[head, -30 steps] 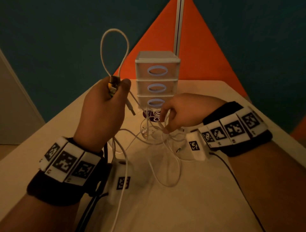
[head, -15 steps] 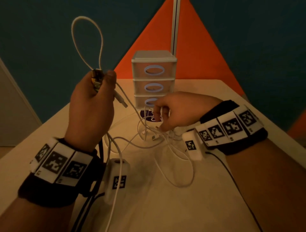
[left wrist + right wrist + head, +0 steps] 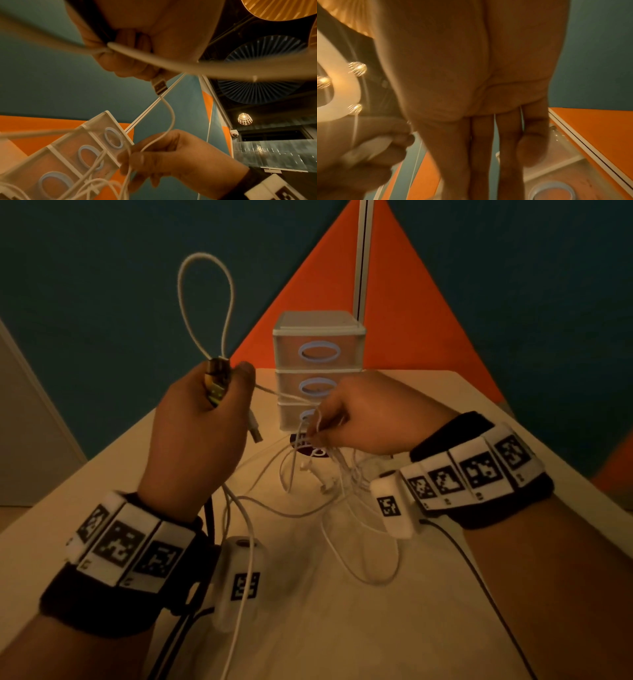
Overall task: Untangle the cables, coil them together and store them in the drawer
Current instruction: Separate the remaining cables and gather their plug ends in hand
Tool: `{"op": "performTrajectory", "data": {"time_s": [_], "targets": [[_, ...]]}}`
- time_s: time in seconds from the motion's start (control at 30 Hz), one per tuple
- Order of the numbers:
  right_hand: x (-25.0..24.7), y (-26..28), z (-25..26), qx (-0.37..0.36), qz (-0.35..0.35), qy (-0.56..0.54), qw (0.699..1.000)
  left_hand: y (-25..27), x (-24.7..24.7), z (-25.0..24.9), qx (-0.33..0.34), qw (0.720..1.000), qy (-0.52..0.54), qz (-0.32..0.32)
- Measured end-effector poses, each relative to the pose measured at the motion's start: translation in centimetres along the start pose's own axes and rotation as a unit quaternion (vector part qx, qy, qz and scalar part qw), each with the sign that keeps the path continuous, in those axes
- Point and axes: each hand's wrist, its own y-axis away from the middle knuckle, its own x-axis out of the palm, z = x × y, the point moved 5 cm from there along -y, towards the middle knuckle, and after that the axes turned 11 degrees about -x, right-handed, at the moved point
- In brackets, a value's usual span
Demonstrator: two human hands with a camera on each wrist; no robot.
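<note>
The left hand [image 3: 198, 436] was raised above the table [image 3: 342, 628], fingers curled round a white cable [image 3: 205, 299] whose loop stood up from the fist – a USB plug [image 3: 255, 434] hung below it. The right hand [image 3: 363, 419] pinched several thin strands of the tangled cables [image 3: 329, 487] just in front of the closed three-drawer unit [image 3: 318, 337]
</note>
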Motion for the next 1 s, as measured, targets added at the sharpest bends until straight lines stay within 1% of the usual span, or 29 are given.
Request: {"op": "performTrajectory", "data": {"time_s": [0.07, 0.17, 0.2, 0.27, 0.37, 0.47, 0.57, 0.63, 0.77, 0.83, 0.93, 1.0], "targets": [[-1.1, 0.0, -0.3, 0.000, -0.064, -0.011, 0.998, 0.0, 0.0, 0.0, -0.006, 1.000, -0.012, -0.006], [-2.6, 0.1, -0.7, -0.008, -0.163, -0.025, 0.986, 0.0, 0.1, 0.2, -0.016, 1.000, -0.020, -0.008], [-3.0, 0.1, -0.9, -0.004, -0.183, -0.029, 0.983, 0.1, 0.1, 0.1, -0.013, 1.000, -0.025, -0.006], [-3.2, 0.1, -1.3, 0.008, -0.194, -0.040, 0.980, 0.4, 0.3, -0.2, -0.001, 0.999, -0.048, 0.004], [-3.1, 0.0, -1.4, 0.021, -0.186, -0.065, 0.980, 0.9, 0.9, -0.6, 0.014, 0.995, -0.087, 0.042], [-3.1, 0.1, -0.8, 0.019, -0.186, -0.116, 0.976, 1.2, 1.8, -0.3, 0.025, 0.984, -0.147, 0.094], [-3.0, 0.2, -0.1, 0.011, -0.181, -0.155, 0.971, 1.5, 2.4, -0.2, 0.040, 0.976, -0.168, 0.134], [-2.6, 0.0, 0.5, -0.002, -0.161, -0.171, 0.972, 1.7, 2.7, -0.3, 0.052, 0.972, -0.178, 0.146], [-2.0, -0.2, 1.7, -0.032, -0.129, -0.199, 0.971, 1.7, 2.7, -0.3, 0.049, 0.972, -0.175, 0.151], [-1.9, -0.2, 1.8, -0.030, -0.114, -0.226, 0.967, 1.7, 2.7, -0.3, 0.051, 0.971, -0.176, 0.151], [-1.6, -0.1, 1.9, -0.026, -0.067, -0.259, 0.963, 1.8, 2.8, -0.2, 0.047, 0.969, -0.178, 0.165], [-1.1, 0.0, 1.8, -0.013, -0.034, -0.292, 0.956, 1.6, 2.7, 0.0, 0.041, 0.969, -0.179, 0.163]]}}
